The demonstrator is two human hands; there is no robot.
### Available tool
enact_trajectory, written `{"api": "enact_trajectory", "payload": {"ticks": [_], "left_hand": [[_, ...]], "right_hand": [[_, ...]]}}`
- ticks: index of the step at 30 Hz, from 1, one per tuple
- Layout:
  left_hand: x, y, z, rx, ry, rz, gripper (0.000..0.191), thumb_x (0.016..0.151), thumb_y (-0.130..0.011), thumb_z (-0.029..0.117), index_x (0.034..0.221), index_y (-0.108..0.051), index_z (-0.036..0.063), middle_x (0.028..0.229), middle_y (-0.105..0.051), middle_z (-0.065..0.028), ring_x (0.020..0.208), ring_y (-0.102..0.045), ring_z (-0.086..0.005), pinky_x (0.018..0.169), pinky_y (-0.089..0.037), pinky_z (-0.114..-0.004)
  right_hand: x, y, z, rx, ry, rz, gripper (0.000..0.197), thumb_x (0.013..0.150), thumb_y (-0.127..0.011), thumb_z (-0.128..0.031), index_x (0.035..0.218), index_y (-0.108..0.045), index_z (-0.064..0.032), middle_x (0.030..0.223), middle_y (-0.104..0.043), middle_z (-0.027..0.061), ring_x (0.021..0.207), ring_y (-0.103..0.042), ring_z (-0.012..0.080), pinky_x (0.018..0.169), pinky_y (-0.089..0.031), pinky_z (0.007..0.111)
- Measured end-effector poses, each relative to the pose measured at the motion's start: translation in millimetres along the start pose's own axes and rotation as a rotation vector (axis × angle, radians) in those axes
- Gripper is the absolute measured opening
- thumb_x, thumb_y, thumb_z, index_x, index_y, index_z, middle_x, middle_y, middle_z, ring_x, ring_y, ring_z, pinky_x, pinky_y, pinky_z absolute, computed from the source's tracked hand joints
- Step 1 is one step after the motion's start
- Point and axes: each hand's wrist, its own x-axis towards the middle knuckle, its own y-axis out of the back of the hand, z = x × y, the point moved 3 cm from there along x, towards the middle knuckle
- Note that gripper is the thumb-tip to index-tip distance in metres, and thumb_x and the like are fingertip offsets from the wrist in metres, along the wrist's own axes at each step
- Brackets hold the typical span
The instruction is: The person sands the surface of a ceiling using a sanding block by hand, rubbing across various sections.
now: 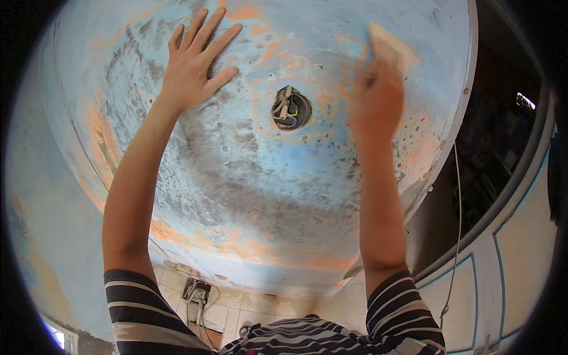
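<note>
My left hand (191, 66) lies spread against a worn wall (284, 177) of patchy blue, grey and orange paint, its fingers apart and holding nothing. Blurred by motion, my right hand (379, 95) grips a flat tan piece (395, 44), possibly sandpaper, at the wall's upper right. Its exact shape and the grip of the fingers are smeared. Between my two hands is a round electrical box (291, 108) sunk in the wall. Bare wires and cable ends show inside it, one of them yellow.
The wall's edge (469, 57) runs down the right, beside a dark opening. A thin cord (458, 199) hangs there before a pale panelled door (457, 306). Below, cables and a power strip (179, 268) lie near the white tiles (257, 306). Another painted wall (53, 186) stands left.
</note>
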Motion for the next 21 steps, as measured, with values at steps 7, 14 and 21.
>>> {"api": "enact_trajectory", "payload": {"ticks": [7,14,21], "left_hand": [[-15.6,12.5,-33.6,-0.044,-0.091,-0.008,0.064,0.097,-0.064,0.056,0.156,-0.052,0.0356,0.171,-0.035,-0.0023,0.157,-0.032,-0.0288,0.125,-0.02,-0.056],[-33.9,7.3,-57.9,-0.072,-0.166,-0.007,0.061,0.098,-0.061,0.053,0.154,-0.055,0.0294,0.17,-0.038,-0.0042,0.157,-0.032,-0.0307,0.125,-0.02,-0.058],[-49.6,7.2,-64.6,-0.144,-0.174,0.073,0.061,0.098,-0.068,0.045,0.155,-0.053,0.0316,0.17,-0.038,-0.0009,0.157,-0.032,-0.0282,0.126,-0.021,-0.058]], "right_hand": [[-20.3,-37.8,-75.2,-0.107,0.542,0.071,0.048,0.095,-0.059,0.001,0.142,-0.062,-0.0088,0.123,-0.069,0.0192,0.105,-0.069,0.0352,0.089,-0.056,0.045],[-13.8,-40.7,-51.5,-0.206,0.172,0.185,0.044,0.092,-0.058,0.0,0.135,-0.064,-0.0086,0.13,-0.065,0.0213,0.118,-0.063,0.0406,0.099,-0.052,0.049],[-17.0,-41.9,-90.2,-0.231,0.289,0.141,0.037,0.099,-0.051,-0.005,0.133,-0.065,-0.0129,0.123,-0.066,0.0213,0.107,-0.065,0.0443,0.091,-0.053,0.052]]}}
